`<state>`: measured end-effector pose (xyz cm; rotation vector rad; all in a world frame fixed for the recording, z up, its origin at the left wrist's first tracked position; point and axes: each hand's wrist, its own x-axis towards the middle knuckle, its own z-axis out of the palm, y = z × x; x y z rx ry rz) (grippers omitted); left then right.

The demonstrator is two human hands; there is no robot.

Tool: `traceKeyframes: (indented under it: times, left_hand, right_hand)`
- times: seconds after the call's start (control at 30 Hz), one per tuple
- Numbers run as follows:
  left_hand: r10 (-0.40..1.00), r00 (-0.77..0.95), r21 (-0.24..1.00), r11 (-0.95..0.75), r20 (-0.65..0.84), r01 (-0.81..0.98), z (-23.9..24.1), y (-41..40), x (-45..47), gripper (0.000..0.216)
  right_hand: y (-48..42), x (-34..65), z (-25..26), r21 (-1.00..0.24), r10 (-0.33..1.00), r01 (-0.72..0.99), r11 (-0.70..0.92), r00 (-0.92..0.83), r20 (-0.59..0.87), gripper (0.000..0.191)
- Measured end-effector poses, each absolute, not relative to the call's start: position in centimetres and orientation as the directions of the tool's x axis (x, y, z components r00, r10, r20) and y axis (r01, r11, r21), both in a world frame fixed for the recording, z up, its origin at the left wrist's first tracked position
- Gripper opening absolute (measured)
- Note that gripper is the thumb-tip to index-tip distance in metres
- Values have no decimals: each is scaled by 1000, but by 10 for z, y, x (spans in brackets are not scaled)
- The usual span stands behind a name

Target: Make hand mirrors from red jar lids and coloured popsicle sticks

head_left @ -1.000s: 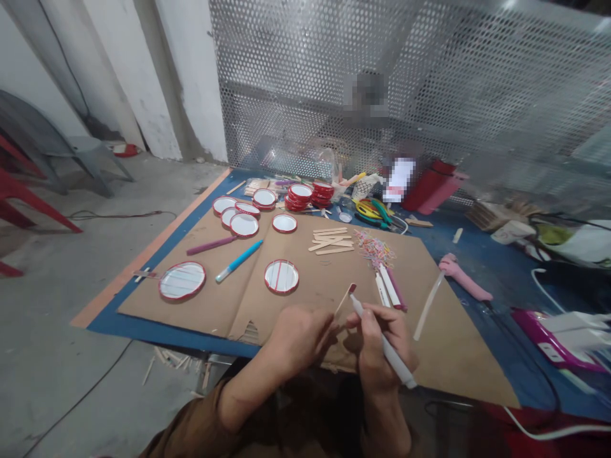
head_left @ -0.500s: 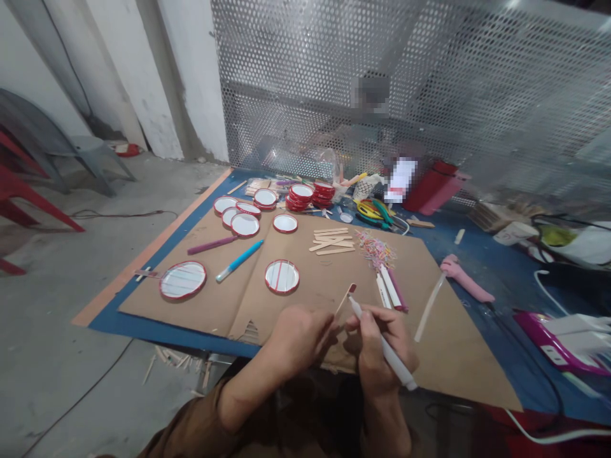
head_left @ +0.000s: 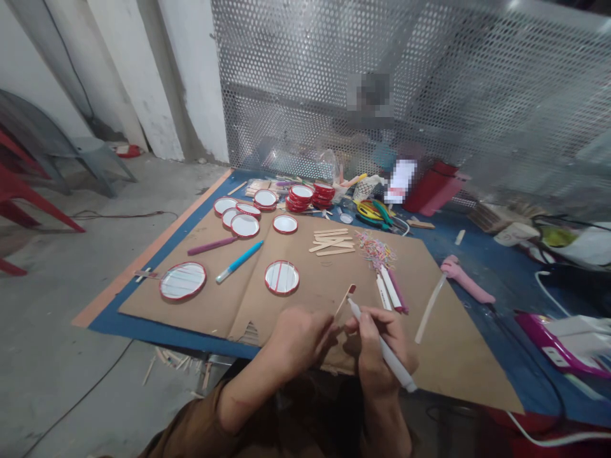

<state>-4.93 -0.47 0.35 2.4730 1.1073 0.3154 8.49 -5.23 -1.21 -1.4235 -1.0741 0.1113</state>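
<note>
My left hand (head_left: pixel 296 337) is closed around the lower end of a thin wooden stick (head_left: pixel 344 299) whose far tip is coloured red. My right hand (head_left: pixel 379 346) grips a white marker (head_left: pixel 382 346) like a pen, its tip touching the stick just below the red end. Both hands hover over the near edge of a brown cardboard sheet (head_left: pixel 329 286). A red-rimmed round lid (head_left: pixel 281 277) with white stripes lies just beyond my left hand. Three markers (head_left: pixel 391 289) lie side by side beyond my right hand.
Several red-rimmed lids (head_left: pixel 248 219) and a larger one (head_left: pixel 182 280) lie at the left, with a blue pen (head_left: pixel 238 261) and a purple one (head_left: pixel 210 244). Loose wooden sticks (head_left: pixel 331 240), coloured bands (head_left: pixel 376 248), a pink glue gun (head_left: pixel 465 280), a perforated metal screen (head_left: pixel 405 95) behind.
The marker tip has slid slightly down the stick, away from its red end. The hands have otherwise stayed in place.
</note>
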Motion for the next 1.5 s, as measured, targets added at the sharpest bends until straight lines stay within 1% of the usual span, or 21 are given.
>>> traceKeyframes:
  times: [0.3,0.53,0.77,0.93,1.03,1.13,1.23,1.33,1.43,1.5]
  left_hand:
    - [747,664,465,-605,49,647,2,-4,-50,39]
    - [754,656,478,-592,43,649,2,-5,-50,40]
    - [770,638,518,-548,6,657,6,-5,-49,39]
    - [788,615,531,-511,-25,676,9,-5,-48,38]
    - [792,610,533,-500,-38,682,10,-5,-48,40]
    - [788,614,535,-497,-51,683,12,-4,-49,38]
    - [782,622,568,-497,-34,656,12,-3,-51,34]
    - [787,616,630,-494,32,599,10,-1,-52,27]
    - [805,590,698,-458,64,550,7,0,-52,23]
    - [827,561,751,-398,46,526,6,1,-52,17]
  right_hand:
    - [-51,82,-8,-829,646,512,227,558,521,20]
    - [-53,84,-11,-868,685,447,215,565,460,22]
    - [-50,86,-17,-901,684,396,178,608,402,27]
    - [-49,85,-10,-906,615,406,121,685,390,28]
    - [-50,83,-9,-891,565,430,145,703,432,29]
    - [-49,81,-10,-879,530,441,179,710,464,29]
    - [-49,85,-7,-911,561,362,195,721,407,29]
    - [-47,97,3,-940,643,257,222,686,340,28]
    - [-41,110,16,-929,697,241,281,614,370,27]
    - [-34,113,21,-900,700,301,315,566,435,25]
